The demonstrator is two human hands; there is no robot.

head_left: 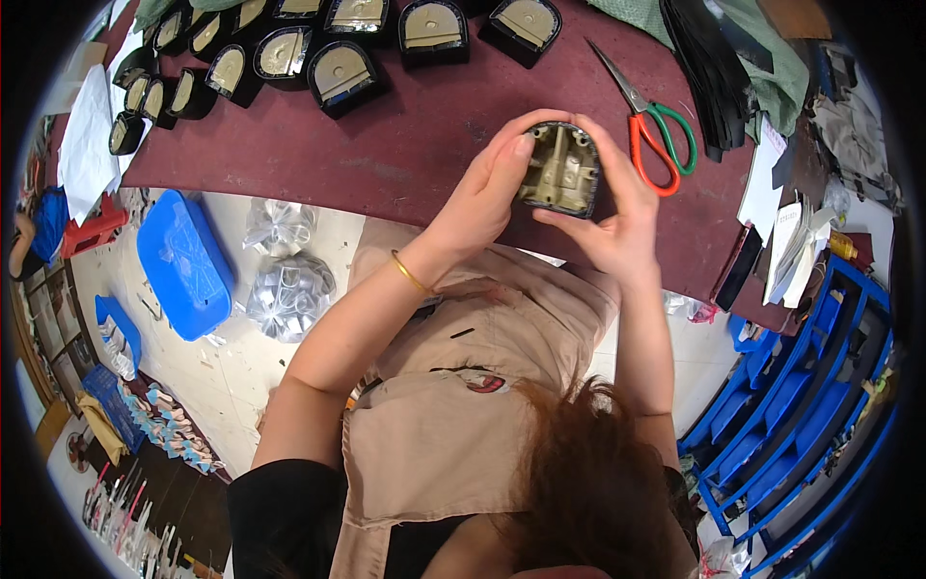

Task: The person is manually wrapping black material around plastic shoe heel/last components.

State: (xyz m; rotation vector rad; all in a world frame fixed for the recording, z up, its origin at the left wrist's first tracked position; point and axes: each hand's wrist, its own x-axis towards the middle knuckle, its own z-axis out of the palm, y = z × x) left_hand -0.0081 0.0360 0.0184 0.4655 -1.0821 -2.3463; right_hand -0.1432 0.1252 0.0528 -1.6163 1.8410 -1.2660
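Between my two hands is a shoe heel [561, 172], D-shaped, with a glossy black wrap around a beige ribbed hollow that faces up. My left hand [497, 179] grips its left side, the thumb lying on the rim. Along the other side curls my right hand [622, 203], fingers at the far edge and thumb at the near edge. The heel is held above the near edge of the maroon table [424, 164]. Scissors [651, 125] with one red and one green handle lie to the right of my right hand, blades partly apart.
Several similar black heels [342, 75] stand in rows at the far left of the table. Black strips [709, 82] and green cloth [781, 82] lie at the far right. A blue basin [183, 265] and clear bags [289, 294] sit on the floor; blue racks [791, 415] stand right.
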